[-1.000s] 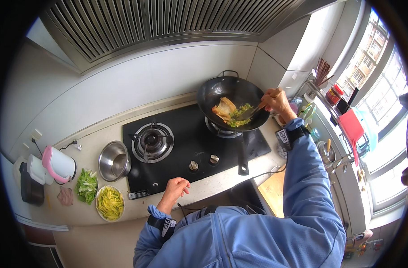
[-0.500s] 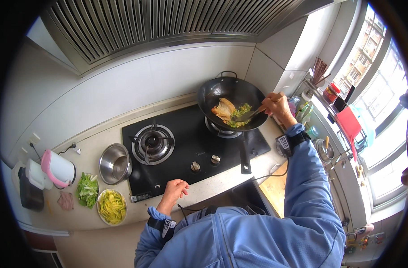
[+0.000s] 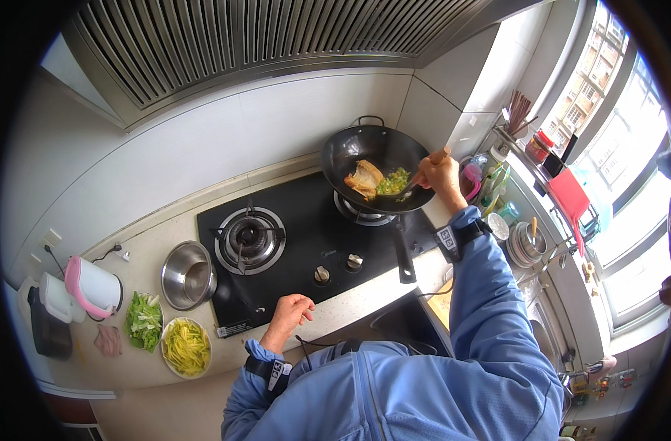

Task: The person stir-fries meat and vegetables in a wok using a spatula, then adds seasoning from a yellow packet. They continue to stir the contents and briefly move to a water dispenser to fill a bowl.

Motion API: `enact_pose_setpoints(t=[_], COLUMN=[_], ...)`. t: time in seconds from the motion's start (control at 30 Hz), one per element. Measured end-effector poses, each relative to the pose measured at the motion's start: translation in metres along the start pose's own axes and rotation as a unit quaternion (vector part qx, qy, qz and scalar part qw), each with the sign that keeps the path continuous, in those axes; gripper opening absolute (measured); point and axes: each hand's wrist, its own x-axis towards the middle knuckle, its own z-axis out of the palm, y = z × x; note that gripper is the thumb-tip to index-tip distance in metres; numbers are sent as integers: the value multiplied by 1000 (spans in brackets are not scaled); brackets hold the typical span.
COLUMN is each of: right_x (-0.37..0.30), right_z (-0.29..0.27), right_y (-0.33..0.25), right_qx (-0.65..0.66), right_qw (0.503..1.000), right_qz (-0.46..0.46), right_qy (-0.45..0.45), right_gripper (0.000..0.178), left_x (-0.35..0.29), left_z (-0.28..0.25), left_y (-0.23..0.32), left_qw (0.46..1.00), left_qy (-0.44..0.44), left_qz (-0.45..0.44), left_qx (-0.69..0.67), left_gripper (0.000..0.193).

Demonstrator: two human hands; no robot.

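A black wok [image 3: 343, 151] sits on the right burner, its long handle [image 3: 404, 253] pointing toward me. Inside it, a browned, flat piece of food [image 3: 364, 178] rests against a small heap of chopped green pieces [image 3: 394, 181]. My right hand [image 3: 441, 178] is closed around the wooden handle [image 3: 440, 154] of a spatula at the wok's right rim. The spatula's lower end reaches down beside the green pieces and is partly hidden by my hand. Near the front edge of the stove, my left hand [image 3: 290, 316] hangs with loosely curled fingers and nothing visible in them.
Left of the black cooktop [image 3: 306, 228] stand a steel bowl [image 3: 188, 275], a plate of yellow strips [image 3: 186, 348], cut greens [image 3: 144, 321] and a pink-and-white appliance [image 3: 93, 287]. A rack with stacked bowls [image 3: 526, 242] lines the right side. The range hood [image 3: 247, 44] hangs above.
My right hand has shifted left with the spatula, over the wok's right rim. The green pieces lie more bunched beside the browned piece. My left hand stays by the stove's front edge.
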Motion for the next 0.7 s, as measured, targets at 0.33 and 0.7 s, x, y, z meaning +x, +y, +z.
enact_pose_setpoints(t=[0.33,0.7], right_x=[20,31], right_z=[-2,-14], right_y=[26,41], right_qx=[-25,-26], right_qw=[998,998], right_qz=[-16,-47], right_qy=[58,18], right_gripper=[23,18], left_x=[3,7], left_z=[1,6], left_y=[-3,-5], left_qw=[1000,1000], left_qy=[-6,10], left_qz=[-6,-6], left_qx=[-1,10], left_gripper=[17,17])
